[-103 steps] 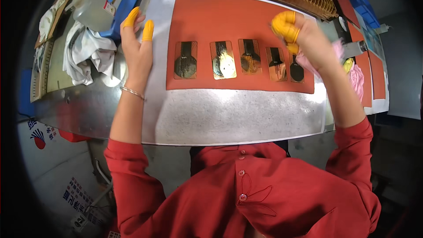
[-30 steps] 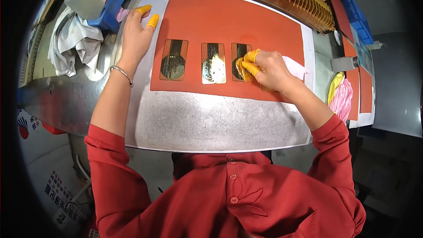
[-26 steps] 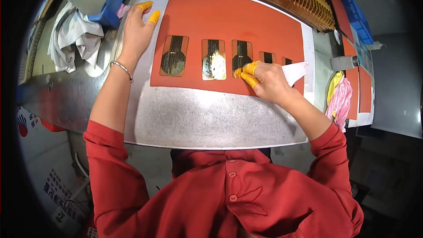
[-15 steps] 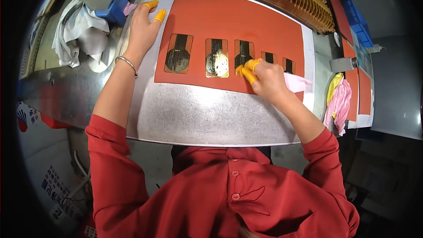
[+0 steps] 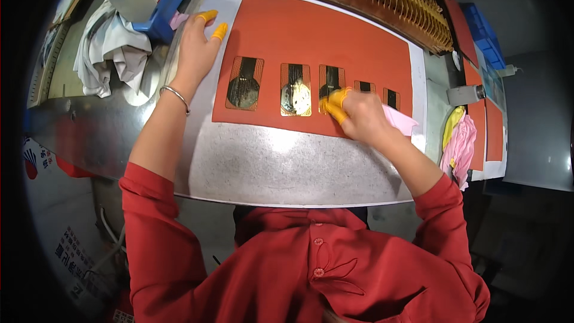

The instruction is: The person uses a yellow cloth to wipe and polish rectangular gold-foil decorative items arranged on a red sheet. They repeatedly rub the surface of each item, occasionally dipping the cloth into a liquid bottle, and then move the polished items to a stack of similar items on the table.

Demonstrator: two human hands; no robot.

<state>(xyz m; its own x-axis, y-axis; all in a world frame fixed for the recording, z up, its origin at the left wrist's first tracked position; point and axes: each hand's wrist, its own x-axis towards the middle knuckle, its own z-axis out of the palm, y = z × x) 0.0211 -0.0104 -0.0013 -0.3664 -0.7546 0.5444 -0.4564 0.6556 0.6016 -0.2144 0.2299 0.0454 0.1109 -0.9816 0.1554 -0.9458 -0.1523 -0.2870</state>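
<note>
Yellow finger cots cover some fingertips of both hands. On the white margin left of an orange mat, my left hand rests open with thumb and finger apart. My right hand is closed, its fingertips pressed on the lower part of a thin gold-and-black plate, third from the left. From under that hand sticks out a pink cloth, which the curled fingers appear to hold. Two similar plates lie to the left, one dark and one shiny. Farther right, a plate shows only partly beside the hand.
A brown rack of gold-coloured pieces stands along the far edge. Grey-white cloths and a blue bin are at the left. Pink and yellow cloths hang at the right, near a grey device.
The whole view has shifted slightly, so the mat sits lower. My right fingertips remain on the third plate, and the pink cloth's visible end has changed shape. My left hand stays in place.
</note>
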